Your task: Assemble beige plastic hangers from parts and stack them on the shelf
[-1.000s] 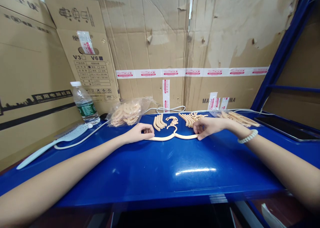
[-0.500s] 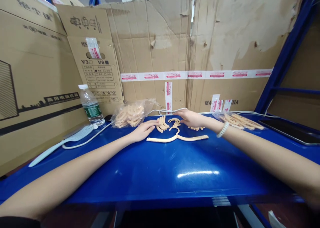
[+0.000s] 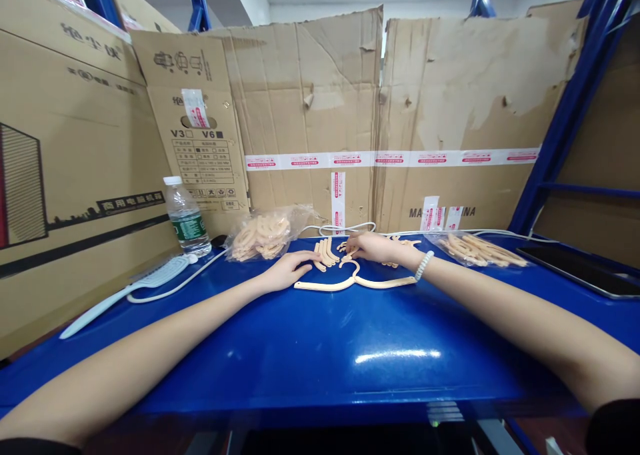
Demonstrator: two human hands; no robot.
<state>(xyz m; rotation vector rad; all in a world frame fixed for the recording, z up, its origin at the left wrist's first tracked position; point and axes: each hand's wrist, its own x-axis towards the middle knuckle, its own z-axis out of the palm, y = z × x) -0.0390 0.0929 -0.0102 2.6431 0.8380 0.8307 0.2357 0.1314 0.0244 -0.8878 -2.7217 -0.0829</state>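
Note:
A beige folding hanger (image 3: 327, 286) lies spread on the blue table, its hook (image 3: 355, 268) pointing away from me. Just left of that hook, several curved hanger arms (image 3: 327, 252) rest side by side in a row. My left hand (image 3: 289, 270) lies beside this row, fingers stretched out and their tips at the nearest arm. Over the small pile of loose hanger hooks (image 3: 342, 247) is my right hand (image 3: 374, 247), its fingers bent down and pinched on a hook, partly hidden by the hand. More beige pieces (image 3: 390, 264) show partly behind my right wrist.
Clear bags of beige parts lie at the left (image 3: 263, 235) and right (image 3: 483, 250). A water bottle (image 3: 187, 225), a pale blue hairbrush (image 3: 145, 278) and a white cable (image 3: 180, 285) are on the left, a dark tablet (image 3: 580, 268) on the right. Cardboard (image 3: 310, 108) stands behind.
My right hand has come down and nearer onto the loose hooks, its fingers now bent. My left hand stays by the arms. The view has tipped slightly upward.

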